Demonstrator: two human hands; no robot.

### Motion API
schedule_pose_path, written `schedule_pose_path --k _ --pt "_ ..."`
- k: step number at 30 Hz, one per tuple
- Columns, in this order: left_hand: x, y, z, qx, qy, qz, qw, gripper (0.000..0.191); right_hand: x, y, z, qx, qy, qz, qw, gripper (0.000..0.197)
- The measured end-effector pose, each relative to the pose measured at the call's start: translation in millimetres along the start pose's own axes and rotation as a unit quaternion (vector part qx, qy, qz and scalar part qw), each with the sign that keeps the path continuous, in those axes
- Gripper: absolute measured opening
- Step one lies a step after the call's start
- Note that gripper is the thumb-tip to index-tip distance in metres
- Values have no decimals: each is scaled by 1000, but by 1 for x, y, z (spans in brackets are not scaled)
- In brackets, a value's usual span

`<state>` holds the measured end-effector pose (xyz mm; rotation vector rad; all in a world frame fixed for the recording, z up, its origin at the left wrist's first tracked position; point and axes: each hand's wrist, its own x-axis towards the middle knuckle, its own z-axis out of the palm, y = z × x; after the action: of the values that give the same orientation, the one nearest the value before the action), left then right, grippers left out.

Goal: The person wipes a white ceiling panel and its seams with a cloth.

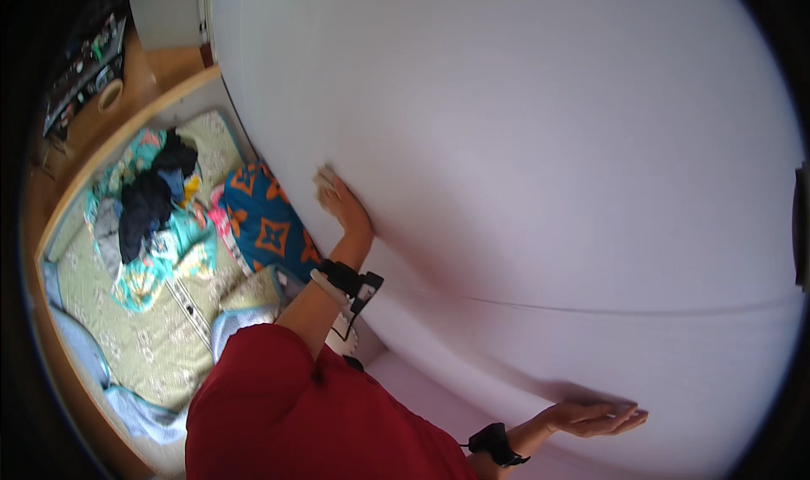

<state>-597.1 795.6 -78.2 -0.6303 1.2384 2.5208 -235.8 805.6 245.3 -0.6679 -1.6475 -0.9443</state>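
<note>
My left hand [338,201] is raised at the white wall [506,163], left of the middle of the view. Its fingers look pale and blurred, and whether they hold something thin cannot be told. My right hand [598,418] is at the lower right, close to the wall, palm turned up and fingers stretched out. A small pale spot shows by its fingers, too small to name. Black devices with straps sit on both wrists, the left one [351,284] beside a pale band and with a cable. A thin dark line runs across the wall between the hands.
To the left is a bed with a wooden edge [126,129], holding a heap of dark clothes [145,208] on a turquoise patterned cloth [190,246]. A blue and orange patterned pillow or cover [269,233] lies against the wall. Beyond stands a cluttered dark shelf [82,81].
</note>
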Motion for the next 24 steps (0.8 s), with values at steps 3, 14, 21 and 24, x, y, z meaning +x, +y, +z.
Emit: schedule_pose_path --k 3,14,21,24 --pt "-16 103 75 142 5 289 947 59 4 3 -2 52 13 5 999 29" --pt "-182 303 218 165 -163 732 641 54 7 8 -15 44 -3 11 999 29" --pt "-239 229 155 185 -316 871 328 35 1 15 -19 61 -14 41 997 32" --pt "-191 233 148 204 -322 882 277 35 -4 19 -18 89 -27 11 996 34"
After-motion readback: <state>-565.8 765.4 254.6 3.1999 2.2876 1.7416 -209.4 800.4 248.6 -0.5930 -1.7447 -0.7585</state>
